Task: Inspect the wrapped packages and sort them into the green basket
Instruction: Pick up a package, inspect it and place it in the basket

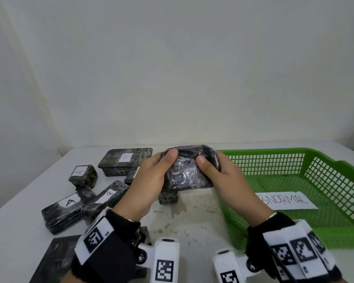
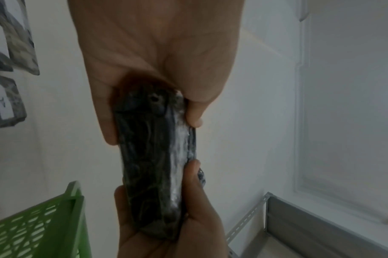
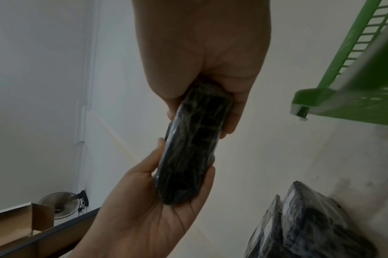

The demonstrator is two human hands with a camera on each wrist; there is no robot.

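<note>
Black plastic-wrapped package (image 1: 187, 170) is held up between both hands, above the table (image 1: 192, 217) and just left of the green basket (image 1: 333, 231). Left hand (image 1: 145, 184) grips its left end, thumb on top, fingers curled underneath; right hand (image 1: 223, 180) grips the right end the same way. Wrap looks crinkled and glossy; no label shows on the face turned up. Step in hand looks like inspection. Next move calls for turning it to check the other faces, then deciding whether it goes in the basket. Paper slip (image 1: 286, 201) inside the basket reads "BNORMAL", its start hidden by the right hand. Left of the basket lie more packages: near ones labelled "A" (image 1: 70, 202) and what looks like "B" (image 1: 109, 194), farther ones "A" (image 1: 80, 171) and "B" (image 1: 125, 157).
</note>
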